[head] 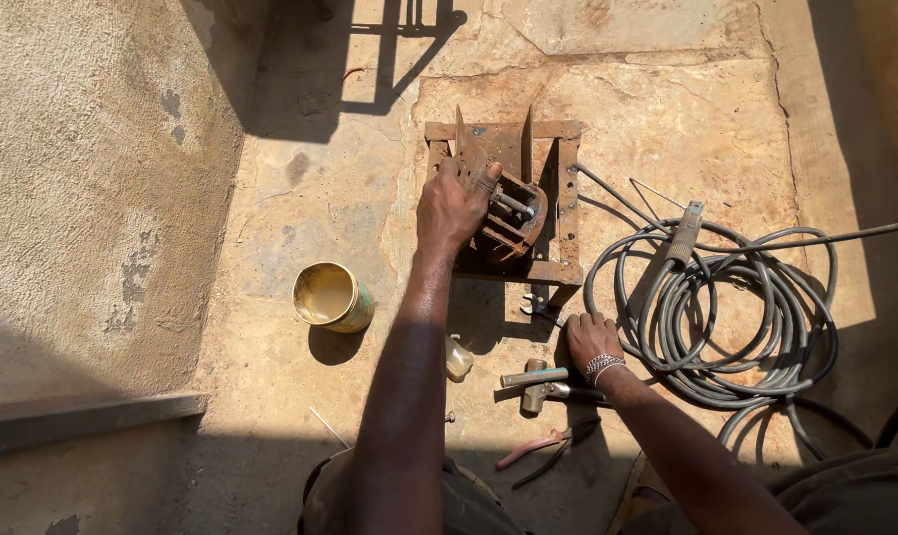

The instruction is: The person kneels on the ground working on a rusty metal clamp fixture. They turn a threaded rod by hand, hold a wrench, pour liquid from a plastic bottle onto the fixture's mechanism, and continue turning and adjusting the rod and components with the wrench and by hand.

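Your left hand [453, 206] gripped the rusty metal frame [508, 198], steadying it; right hand [589, 337] rested fisted beside the hammer [538, 381], seemingly empty; lifting it looked due.

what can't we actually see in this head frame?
- Left hand covers its grip on the rusty frame; contact hidden.
- Right hand palm down on the floor; anything under it is hidden.
- Cable coil: a cable runs off the right edge.
- Pliers and hammer lie in shadow; detail is lost.
- Tin: contents unclear.
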`<action>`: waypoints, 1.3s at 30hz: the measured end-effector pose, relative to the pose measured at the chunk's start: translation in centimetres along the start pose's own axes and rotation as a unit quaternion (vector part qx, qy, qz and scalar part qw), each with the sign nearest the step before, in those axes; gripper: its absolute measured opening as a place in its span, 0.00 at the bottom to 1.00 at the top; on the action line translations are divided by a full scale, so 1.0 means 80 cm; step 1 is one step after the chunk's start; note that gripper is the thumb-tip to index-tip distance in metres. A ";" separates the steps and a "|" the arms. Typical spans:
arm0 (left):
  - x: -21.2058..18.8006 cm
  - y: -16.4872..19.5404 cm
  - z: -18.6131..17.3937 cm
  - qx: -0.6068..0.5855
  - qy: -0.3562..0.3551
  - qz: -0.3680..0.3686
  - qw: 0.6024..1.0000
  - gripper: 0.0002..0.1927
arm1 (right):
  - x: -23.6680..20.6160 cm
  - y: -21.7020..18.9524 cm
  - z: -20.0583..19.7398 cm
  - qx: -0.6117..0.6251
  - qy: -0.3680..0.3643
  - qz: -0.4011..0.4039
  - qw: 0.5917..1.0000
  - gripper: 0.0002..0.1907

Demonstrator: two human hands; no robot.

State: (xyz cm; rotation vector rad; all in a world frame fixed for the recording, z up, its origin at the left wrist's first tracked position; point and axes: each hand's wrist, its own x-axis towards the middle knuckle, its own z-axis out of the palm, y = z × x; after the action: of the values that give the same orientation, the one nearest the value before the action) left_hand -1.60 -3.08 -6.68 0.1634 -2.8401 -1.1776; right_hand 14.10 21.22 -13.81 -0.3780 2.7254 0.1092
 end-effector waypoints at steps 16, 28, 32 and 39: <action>-0.043 -0.012 -0.016 -0.066 0.036 0.027 0.997 0.51 | -0.047 0.078 -0.215 0.212 0.008 -0.186 0.959 0.19; -0.048 -0.029 -0.029 -0.096 0.007 0.012 0.995 0.49 | -0.057 -0.073 -0.272 0.074 0.134 -0.001 0.988 0.23; -0.043 -0.032 -0.029 -0.119 0.050 0.072 0.989 0.50 | -0.049 -0.088 -0.275 0.042 0.138 -0.002 0.990 0.26; -0.041 -0.040 -0.023 -0.123 0.000 0.015 0.992 0.51 | -0.043 -0.103 -0.281 0.017 0.122 0.003 0.992 0.25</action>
State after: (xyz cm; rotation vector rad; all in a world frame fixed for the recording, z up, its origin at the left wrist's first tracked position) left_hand 2.05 -6.19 -7.68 0.1084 -2.6558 -1.5047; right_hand 11.24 11.26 8.08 -0.3954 2.9645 0.0194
